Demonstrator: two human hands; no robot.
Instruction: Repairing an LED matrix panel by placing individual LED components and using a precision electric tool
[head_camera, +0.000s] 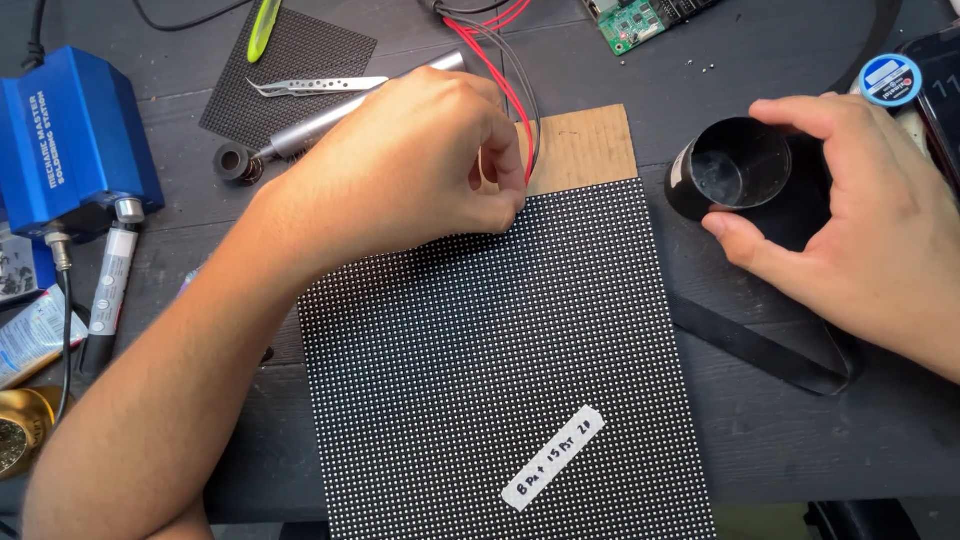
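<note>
A large black panel (500, 380) covered in a grid of tiny white dots lies flat on the dark table, with a strip of white tape (553, 457) near its lower edge. My left hand (400, 165) rests at the panel's top edge, fingers pinched around a red wire and black wires (515, 85) that run up and away. My right hand (860, 230) grips a small black cylindrical cup (730, 175), tilted so its open mouth faces me, just right of the panel. A brown cardboard piece (585, 148) pokes out from under the panel's top.
A blue soldering station (70, 140) stands at far left. A smaller dotted panel (290, 70), metal tweezers (310, 86) and a silver pen-shaped tool (330, 120) lie behind my left hand. A green circuit board (630, 22) sits at the top. A black strap (760, 350) lies right of the panel.
</note>
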